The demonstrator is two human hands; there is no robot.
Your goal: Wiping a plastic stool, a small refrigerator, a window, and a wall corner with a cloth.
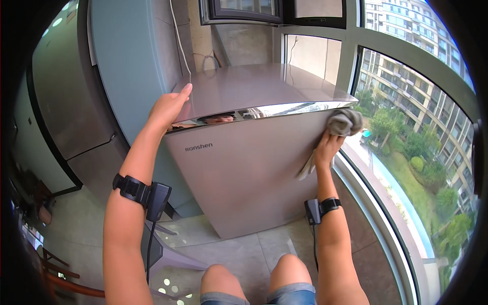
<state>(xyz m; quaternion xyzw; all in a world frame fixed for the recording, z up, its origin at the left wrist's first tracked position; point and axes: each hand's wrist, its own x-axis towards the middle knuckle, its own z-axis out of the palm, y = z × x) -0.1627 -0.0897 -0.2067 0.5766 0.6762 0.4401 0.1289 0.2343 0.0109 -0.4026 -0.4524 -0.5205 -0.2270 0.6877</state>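
A Ronshen fridge or freezer [251, 179] with a pinkish-grey front stands before me. Its glossy top [263, 84] has a mirror-like strip [263, 112] along the front edge. My left hand [170, 108] grips the left edge of the top, thumb on the upper surface; its other fingers are mostly hidden. At the upper right of the front panel, my right hand [328, 148] holds a crumpled grey cloth [345, 122] against the corner just below the strip. A paler end of the cloth hangs beneath that hand.
A window [404, 152] with a wide frame runs close along the right side. At left stand a blue-grey panel [126, 65] and a tall metallic refrigerator [68, 87]. A white cord [179, 38] hangs behind the top. A purplish plastic stool [171, 253] is by my left knee.
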